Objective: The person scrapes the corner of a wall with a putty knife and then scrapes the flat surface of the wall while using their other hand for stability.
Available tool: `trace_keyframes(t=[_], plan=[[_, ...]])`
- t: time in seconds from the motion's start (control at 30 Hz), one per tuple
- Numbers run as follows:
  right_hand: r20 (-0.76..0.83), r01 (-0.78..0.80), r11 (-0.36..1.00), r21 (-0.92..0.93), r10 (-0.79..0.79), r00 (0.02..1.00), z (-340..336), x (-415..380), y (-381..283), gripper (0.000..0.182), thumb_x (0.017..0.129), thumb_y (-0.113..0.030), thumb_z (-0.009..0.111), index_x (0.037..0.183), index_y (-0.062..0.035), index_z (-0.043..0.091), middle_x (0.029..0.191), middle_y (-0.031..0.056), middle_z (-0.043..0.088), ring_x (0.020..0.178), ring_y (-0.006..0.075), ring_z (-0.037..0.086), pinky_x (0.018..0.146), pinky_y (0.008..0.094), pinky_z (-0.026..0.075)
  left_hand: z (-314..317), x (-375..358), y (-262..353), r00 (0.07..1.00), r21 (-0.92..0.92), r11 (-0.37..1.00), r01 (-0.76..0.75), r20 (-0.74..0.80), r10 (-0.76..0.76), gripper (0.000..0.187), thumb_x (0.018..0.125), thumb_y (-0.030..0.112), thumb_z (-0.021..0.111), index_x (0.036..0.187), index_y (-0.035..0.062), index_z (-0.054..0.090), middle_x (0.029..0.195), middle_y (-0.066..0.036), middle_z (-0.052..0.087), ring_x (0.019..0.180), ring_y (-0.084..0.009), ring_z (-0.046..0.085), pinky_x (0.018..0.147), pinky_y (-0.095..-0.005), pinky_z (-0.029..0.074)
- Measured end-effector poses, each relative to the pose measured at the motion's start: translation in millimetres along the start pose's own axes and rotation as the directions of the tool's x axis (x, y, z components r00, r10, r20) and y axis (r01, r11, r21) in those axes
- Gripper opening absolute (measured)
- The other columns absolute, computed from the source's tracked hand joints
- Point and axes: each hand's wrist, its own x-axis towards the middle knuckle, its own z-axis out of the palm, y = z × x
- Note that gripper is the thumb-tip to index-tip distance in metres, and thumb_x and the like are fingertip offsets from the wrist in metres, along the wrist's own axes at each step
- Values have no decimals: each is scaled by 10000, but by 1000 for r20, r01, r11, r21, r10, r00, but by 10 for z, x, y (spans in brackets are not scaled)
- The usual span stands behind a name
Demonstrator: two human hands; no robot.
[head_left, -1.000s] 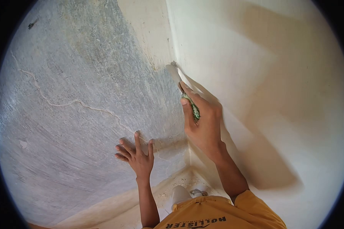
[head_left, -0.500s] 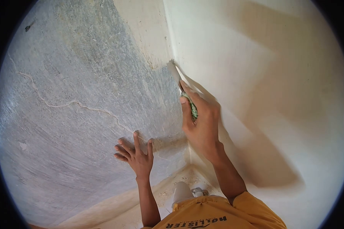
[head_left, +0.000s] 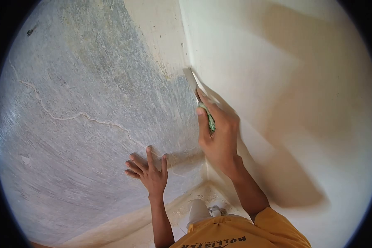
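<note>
My right hand [head_left: 222, 134] is wrapped round the green mottled handle [head_left: 211, 122] of a scraper, with the index finger stretched along it toward the blade. The flat metal blade [head_left: 190, 81] points up, its tip at the inside corner where the two walls meet. Beside the blade, the grey wall [head_left: 91, 157] borders a cream patch [head_left: 163, 37] with a ragged lower edge. My left hand [head_left: 152, 177] is open against the grey wall, fingers spread, at the lower end of a long crack [head_left: 80, 114].
A smooth cream wall [head_left: 256, 82] rises on the right, carrying shadows of my arm and body. Below, near my yellow shirt [head_left: 231, 231], the floor corner [head_left: 206, 190] has scattered crumbs. A dark spot [head_left: 29, 32] marks the upper left wall.
The whole view has shifted slightly, so the walls and hands sit a little lower. The scraper blade stays at the corner with only a slight change of angle. My left hand remains on the wall.
</note>
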Motion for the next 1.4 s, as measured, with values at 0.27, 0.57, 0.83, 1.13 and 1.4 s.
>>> trace_keyframes(t=[0.27, 0.57, 0.83, 1.13, 1.4], plan=[[18, -6, 1000, 0, 6, 1000, 24, -65, 66, 418, 969, 15, 649, 1385, 41, 625, 963, 252, 730, 799, 332, 733, 730, 368, 565, 14, 13, 30, 1000, 18, 1000, -5, -7, 6, 856, 979, 603, 654, 1646, 159, 353, 1714, -310, -127, 1550, -478, -275, 1168, -679, -210], [-40, 45, 998, 40, -43, 998, 103, -88, 136, 429, 965, 27, 652, 1392, 54, 616, 1004, 253, 734, 794, 315, 727, 712, 359, 560, 39, -16, 8, 999, -5, 999, 32, 24, -32, 772, 972, 618, 654, 1599, 210, 459, 1728, -263, -144, 1553, -460, -283, 1171, -662, -228], [-89, 65, 995, 79, -58, 994, 214, 63, 87, 461, 966, 21, 659, 1424, 24, 605, 850, 197, 685, 703, 281, 668, 666, 363, 527, 31, -22, 20, 999, 5, 1000, 28, 24, -28, 780, 968, 609, 667, 1599, 203, 457, 1721, -282, -146, 1545, -465, -298, 1166, -659, -238], [-85, 80, 995, 56, -76, 993, 209, 4, 152, 476, 965, 32, 653, 1438, 26, 594, 888, 199, 692, 718, 274, 670, 669, 357, 525, 34, -7, 27, 999, -3, 999, 35, 11, -35, 770, 961, 605, 680, 1587, 206, 476, 1727, -267, -145, 1551, -459, -288, 1174, -658, -229], [-84, 2, 995, 101, 6, 996, 286, -241, 231, 467, 982, 41, 619, 1448, 33, 585, 987, 214, 725, 736, 259, 670, 693, 330, 532, 41, -14, 27, 999, -20, 999, 39, 4, -39, 771, 957, 604, 687, 1591, 221, 474, 1734, -247, -143, 1557, -452, -279, 1181, -656, -218]])
